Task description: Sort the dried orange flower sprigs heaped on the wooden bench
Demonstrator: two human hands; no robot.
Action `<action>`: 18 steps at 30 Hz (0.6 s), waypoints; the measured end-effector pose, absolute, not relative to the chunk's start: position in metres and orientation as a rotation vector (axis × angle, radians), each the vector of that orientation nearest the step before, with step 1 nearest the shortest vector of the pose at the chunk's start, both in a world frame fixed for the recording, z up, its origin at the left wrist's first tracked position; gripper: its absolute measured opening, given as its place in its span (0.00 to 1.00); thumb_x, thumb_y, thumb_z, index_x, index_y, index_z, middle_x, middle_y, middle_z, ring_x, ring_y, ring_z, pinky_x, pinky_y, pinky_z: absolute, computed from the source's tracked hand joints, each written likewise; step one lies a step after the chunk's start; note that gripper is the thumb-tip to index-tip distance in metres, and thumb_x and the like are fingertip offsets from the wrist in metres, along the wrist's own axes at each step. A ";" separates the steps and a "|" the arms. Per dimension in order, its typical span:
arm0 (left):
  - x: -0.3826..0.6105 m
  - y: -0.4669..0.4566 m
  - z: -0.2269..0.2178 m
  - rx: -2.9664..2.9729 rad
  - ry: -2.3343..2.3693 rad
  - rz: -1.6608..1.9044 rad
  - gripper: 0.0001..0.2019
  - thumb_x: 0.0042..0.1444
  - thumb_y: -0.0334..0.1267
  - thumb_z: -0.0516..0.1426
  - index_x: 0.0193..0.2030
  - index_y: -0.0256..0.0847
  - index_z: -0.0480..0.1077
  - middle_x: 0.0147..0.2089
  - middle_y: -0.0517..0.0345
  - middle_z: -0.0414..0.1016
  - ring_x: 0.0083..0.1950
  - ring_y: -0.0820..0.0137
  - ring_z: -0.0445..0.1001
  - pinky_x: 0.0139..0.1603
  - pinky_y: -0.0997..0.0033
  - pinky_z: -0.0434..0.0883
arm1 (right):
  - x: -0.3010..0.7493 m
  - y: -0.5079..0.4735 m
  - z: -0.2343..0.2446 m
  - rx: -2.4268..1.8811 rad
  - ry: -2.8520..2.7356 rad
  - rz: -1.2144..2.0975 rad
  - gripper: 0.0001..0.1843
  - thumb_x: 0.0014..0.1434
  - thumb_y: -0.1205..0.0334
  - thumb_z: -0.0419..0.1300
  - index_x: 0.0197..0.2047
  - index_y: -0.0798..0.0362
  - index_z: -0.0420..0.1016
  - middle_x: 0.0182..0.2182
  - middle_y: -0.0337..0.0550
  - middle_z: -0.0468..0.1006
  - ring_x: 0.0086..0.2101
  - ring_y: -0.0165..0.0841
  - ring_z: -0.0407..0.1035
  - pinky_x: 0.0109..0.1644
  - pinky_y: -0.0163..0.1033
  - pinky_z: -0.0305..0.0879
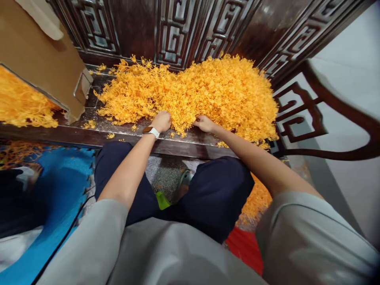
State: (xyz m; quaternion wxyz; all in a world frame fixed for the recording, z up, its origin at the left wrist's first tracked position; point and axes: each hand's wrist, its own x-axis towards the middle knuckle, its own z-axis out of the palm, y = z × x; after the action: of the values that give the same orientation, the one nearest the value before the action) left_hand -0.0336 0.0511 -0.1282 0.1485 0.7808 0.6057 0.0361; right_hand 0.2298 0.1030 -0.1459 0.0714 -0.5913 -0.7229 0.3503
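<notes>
A long heap of small yellow-orange, branching, flower-like pieces (225,95) covers much of a dark wooden bench seat (204,138). At the heap's front edge, left of its middle, is my left hand (162,121), its fingers curled inward against the pieces; a watch with a white band (151,131) is on that wrist. My right hand (204,123) is a short way to the right, thumb and fingers pinched together at the same edge. Whatever either hand holds is too small or hidden to make out. Some pieces lie between the two hands.
At left a cardboard box (44,51) stands on the bench, more yellow pieces (23,99) beside it. Carved wood forms the backrest (136,27) and right armrest (344,111). Below are a blue mat (65,170), orange pieces (257,200) and part of another person (20,198) at left.
</notes>
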 end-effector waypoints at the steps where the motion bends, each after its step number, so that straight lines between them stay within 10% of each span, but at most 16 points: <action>1: -0.029 0.048 -0.128 2.234 1.774 0.138 0.22 0.68 0.35 0.53 0.62 0.20 0.74 0.65 0.25 0.74 0.68 0.47 0.72 0.70 0.55 0.68 | 0.225 0.108 -0.144 -1.813 -2.170 1.033 0.19 0.59 0.54 0.66 0.27 0.51 0.61 0.21 0.32 0.59 0.28 0.28 0.54 0.34 0.38 0.48; 11: -0.037 0.018 -0.072 2.083 1.674 -0.221 0.23 0.64 0.41 0.61 0.61 0.28 0.79 0.68 0.23 0.72 0.67 0.39 0.73 0.65 0.43 0.72 | 0.228 0.062 -0.058 -2.022 -2.396 1.343 0.11 0.57 0.57 0.68 0.30 0.53 0.74 0.23 0.46 0.76 0.24 0.34 0.68 0.32 0.42 0.64; 18: -0.025 -0.018 -0.053 2.114 1.880 -0.003 0.24 0.69 0.33 0.53 0.66 0.22 0.74 0.72 0.18 0.65 0.68 0.38 0.72 0.64 0.45 0.71 | 0.140 0.081 -0.016 -1.378 -2.782 0.362 0.15 0.68 0.57 0.59 0.48 0.56 0.84 0.44 0.56 0.84 0.44 0.47 0.76 0.55 0.53 0.69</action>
State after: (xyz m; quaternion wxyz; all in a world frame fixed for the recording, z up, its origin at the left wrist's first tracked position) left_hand -0.0253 -0.0183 -0.0534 0.1554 0.7382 0.6565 -0.0012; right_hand 0.1401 0.0805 -0.0164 0.0079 -0.4408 -0.8901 0.1157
